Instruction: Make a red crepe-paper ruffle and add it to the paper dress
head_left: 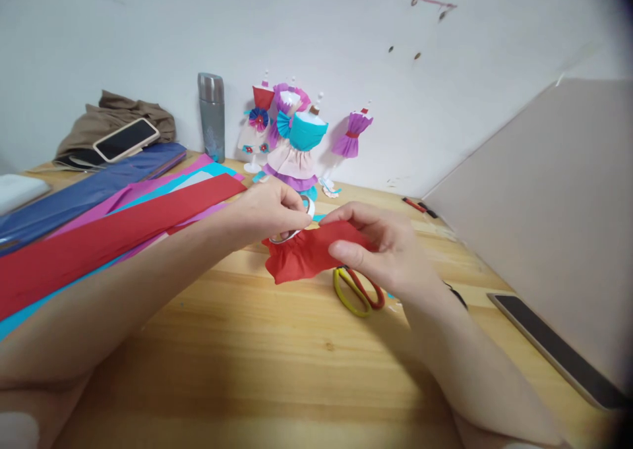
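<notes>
Over grained wood, ruffled red strip

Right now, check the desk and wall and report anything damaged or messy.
The wall looks marred: dark spots and a pinkish streak show at the view's upper right. Small scraps litter the desk beside the scissors.
</notes>
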`<state>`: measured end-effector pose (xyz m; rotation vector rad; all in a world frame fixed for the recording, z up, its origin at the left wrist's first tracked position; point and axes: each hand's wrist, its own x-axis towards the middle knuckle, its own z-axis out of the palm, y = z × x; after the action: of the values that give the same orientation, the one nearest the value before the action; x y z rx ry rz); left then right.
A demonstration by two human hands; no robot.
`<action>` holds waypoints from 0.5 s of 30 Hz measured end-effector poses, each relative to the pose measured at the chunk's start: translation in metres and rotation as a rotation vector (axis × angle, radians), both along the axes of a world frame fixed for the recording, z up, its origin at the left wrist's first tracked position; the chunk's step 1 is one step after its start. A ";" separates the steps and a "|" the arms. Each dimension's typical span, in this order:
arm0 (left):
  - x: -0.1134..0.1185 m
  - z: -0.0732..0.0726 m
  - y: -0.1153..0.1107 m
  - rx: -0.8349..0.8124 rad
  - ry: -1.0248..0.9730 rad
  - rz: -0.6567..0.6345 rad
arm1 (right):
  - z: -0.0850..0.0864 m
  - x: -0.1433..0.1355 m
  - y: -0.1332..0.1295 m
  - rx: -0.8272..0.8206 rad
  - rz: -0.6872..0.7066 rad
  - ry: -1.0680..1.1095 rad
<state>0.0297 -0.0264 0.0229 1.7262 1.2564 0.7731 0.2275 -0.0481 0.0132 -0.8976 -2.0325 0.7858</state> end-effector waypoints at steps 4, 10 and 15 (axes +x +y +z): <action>0.001 -0.001 -0.001 -0.007 0.011 0.009 | -0.003 -0.003 -0.006 0.157 -0.122 -0.163; 0.002 -0.004 -0.001 -0.002 0.022 0.003 | -0.013 -0.012 -0.004 0.137 -0.097 -0.169; 0.002 -0.004 0.000 0.015 0.005 -0.015 | -0.014 -0.013 -0.004 0.040 -0.068 -0.108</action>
<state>0.0321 -0.0268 0.0189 1.7487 1.2427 0.7715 0.2148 -0.0522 -0.0009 -1.0002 -2.0911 0.6703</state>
